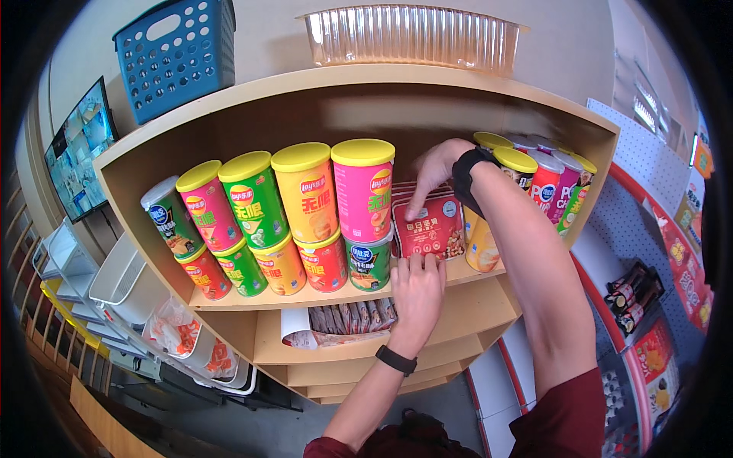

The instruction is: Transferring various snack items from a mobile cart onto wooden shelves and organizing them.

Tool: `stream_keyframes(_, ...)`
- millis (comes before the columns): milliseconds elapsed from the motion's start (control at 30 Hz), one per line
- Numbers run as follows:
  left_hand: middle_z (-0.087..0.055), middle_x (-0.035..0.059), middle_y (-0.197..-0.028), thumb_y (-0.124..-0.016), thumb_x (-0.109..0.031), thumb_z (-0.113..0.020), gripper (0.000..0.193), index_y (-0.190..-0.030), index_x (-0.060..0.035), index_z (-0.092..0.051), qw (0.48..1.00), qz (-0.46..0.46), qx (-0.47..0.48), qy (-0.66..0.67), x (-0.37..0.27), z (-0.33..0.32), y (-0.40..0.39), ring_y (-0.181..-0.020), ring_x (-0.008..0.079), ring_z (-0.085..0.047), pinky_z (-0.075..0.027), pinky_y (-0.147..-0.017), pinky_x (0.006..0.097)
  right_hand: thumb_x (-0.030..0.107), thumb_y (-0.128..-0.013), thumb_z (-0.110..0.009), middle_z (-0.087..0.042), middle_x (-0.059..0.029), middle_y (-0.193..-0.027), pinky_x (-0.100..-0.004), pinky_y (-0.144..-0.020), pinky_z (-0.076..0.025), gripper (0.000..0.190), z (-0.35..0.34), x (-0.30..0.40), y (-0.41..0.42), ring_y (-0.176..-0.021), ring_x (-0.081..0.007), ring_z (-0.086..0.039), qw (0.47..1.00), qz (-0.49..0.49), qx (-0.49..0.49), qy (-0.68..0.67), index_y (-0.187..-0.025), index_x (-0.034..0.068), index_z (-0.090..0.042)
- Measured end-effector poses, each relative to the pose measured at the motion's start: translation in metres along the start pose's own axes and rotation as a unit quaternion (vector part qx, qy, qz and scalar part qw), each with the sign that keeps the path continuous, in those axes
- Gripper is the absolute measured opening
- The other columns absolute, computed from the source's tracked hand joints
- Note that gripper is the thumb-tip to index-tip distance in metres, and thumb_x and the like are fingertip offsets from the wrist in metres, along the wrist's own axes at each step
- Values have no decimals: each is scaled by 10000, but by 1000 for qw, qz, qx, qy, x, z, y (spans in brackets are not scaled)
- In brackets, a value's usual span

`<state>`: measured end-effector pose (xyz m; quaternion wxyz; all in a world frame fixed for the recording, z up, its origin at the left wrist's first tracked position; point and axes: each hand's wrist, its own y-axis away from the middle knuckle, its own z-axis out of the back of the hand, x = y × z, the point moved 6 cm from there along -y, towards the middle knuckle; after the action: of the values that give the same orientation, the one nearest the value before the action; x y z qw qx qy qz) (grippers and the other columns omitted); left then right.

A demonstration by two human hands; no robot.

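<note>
A stack of red mixed-nut packets point(432, 223) stands upright on the top shelf board of a wooden shelf unit point(343, 299), between two groups of chip canisters. My right hand point(441, 169) reaches over the packets from above. One of its digits lies on the front packet, and the others are hidden. From below, my left hand point(419, 286) has its fingers bent at the front packet's lower edge. Just left of the packets is a pink Lay's canister point(363, 192) on top of a green canister point(368, 266). A yellow canister point(484, 252) stands on the right, partly behind my right forearm.
Stacked canisters point(252, 200) fill the shelf's left side, with more canisters point(544, 172) at right. Below is an open box of small packets point(352, 318). A blue basket point(172, 57) and a clear plastic tray point(412, 37) sit on top. Pegboard racks point(601, 275) stand at right.
</note>
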<state>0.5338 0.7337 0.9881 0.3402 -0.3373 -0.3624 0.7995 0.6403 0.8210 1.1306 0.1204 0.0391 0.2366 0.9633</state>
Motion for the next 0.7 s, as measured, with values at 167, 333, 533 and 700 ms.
stream_keyframes(167,-593,105,-844,-848,-200,-683,152,-875,-50,-676,1000,-6,-8,9,-5,4,7,-834,276,-562,-426,-722,397,354,-551,-943,-651,-185,-1202,-425,-906,-520,757,-17,-9,-18,-1012,-307,-665,999,1,28,-25,-1195,70,-663)
stream_keyframes(333,-575,140,-973,-856,-183,-655,212,-975,-8,-648,1000,-4,-20,22,-9,7,16,-956,285,-538,-434,-785,400,351,-516,-954,-671,-156,-1154,-404,-831,-541,707,-30,6,-6,-990,-294,-673,997,-47,53,43,-1108,64,-695)
stream_keyframes(533,-553,184,-1011,-852,-144,-638,224,-1014,10,-633,998,26,28,50,-7,7,11,-979,341,-515,-425,-830,451,372,-552,-930,-691,-157,-1051,-402,-785,-541,553,-32,17,9,-925,-290,-682,994,-52,33,93,-941,45,-714)
stream_keyframes(700,-552,166,-976,-844,-144,-650,220,-1014,-7,-627,997,17,28,75,-5,11,13,-967,336,-510,-416,-829,453,381,-563,-918,-695,-160,-1054,-409,-794,-544,560,-30,20,3,-932,-297,-684,991,-11,40,124,-958,38,-717)
